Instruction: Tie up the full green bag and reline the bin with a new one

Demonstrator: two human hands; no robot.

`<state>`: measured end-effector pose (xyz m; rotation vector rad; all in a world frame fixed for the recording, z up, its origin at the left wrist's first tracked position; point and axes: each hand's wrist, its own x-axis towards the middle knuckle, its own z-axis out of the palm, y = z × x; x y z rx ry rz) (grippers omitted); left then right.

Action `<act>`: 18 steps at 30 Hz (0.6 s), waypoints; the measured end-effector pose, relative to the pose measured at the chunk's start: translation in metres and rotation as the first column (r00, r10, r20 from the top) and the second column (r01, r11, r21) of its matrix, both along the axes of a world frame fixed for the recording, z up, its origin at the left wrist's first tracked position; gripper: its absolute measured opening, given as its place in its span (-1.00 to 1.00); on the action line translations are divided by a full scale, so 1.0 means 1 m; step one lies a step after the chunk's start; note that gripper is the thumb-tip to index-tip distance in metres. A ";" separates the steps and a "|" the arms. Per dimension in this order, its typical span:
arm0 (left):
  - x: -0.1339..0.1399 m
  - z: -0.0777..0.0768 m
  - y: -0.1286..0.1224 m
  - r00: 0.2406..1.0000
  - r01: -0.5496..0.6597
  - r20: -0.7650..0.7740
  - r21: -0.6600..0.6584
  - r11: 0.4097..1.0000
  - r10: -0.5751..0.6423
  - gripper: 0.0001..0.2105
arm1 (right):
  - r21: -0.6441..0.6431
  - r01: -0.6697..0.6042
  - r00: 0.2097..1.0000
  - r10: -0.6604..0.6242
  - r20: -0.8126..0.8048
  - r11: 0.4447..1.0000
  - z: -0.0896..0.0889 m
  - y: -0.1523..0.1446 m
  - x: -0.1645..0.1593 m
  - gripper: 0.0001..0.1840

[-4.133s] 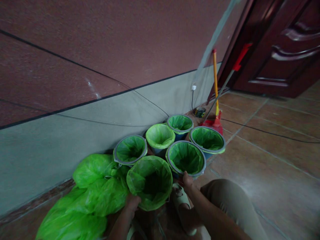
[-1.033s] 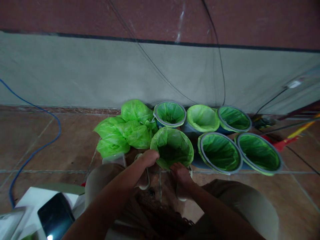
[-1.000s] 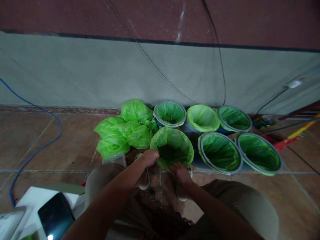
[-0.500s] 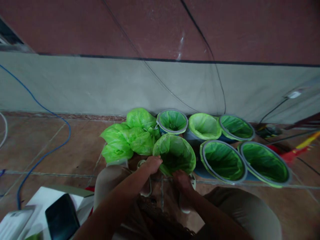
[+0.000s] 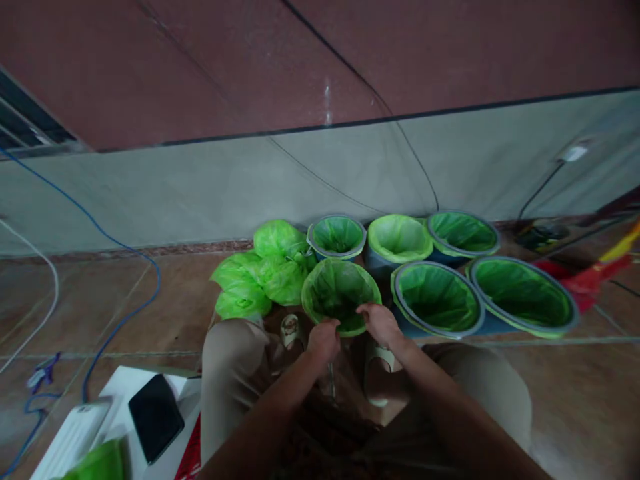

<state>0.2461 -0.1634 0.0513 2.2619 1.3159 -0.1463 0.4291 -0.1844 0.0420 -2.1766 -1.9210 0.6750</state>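
A bin lined with a green plastic bag point(image 5: 340, 280) stands between my feet, the bag's edge folded out over its rim. My left hand point(image 5: 324, 340) pinches the bag's edge at the near side of the rim. At the near right of the same rim, my right hand point(image 5: 380, 323) has its fingers closed on the liner. The bin's body is mostly hidden below my hands. Right of it stands another lined bin point(image 5: 437, 297) with a grey ring around its mouth. Knotted green bags point(image 5: 245, 283) lie in a heap to the left.
Several more lined bins, among them one at the far right point(image 5: 523, 293), stand in rows by the wall point(image 5: 225, 187). At lower left a dark phone point(image 5: 156, 417) lies on a white box point(image 5: 120, 387). A blue cable point(image 5: 125, 310) crosses the floor.
My left hand has moved from the rim's left side to its near side. My right hand has shifted up the right side of the rim. The whole view has tilted.
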 end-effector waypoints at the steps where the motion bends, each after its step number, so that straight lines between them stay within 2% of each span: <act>1: 0.006 -0.003 -0.001 1.000 0.019 -0.025 0.004 1.000 -0.019 -0.69 | -0.016 0.046 0.999 -0.046 0.017 0.999 -0.002 0.000 0.007 -0.56; 4: 0.019 -0.012 -0.004 0.989 0.101 -0.105 0.008 0.995 -0.100 -0.74 | -0.041 0.082 0.996 -0.081 0.026 0.996 -0.012 -0.007 0.019 -0.60; 10: 0.025 -0.013 0.000 0.943 0.201 -0.270 -0.001 0.980 -0.194 -0.71 | 0.029 -0.021 0.999 0.019 0.051 0.999 -0.030 -0.022 0.009 -0.61; 18: 0.020 0.001 0.010 0.862 0.382 -0.359 -0.007 0.924 -0.359 -0.72 | -0.065 -0.089 0.990 0.095 0.100 0.994 -0.011 -0.024 -0.003 -0.68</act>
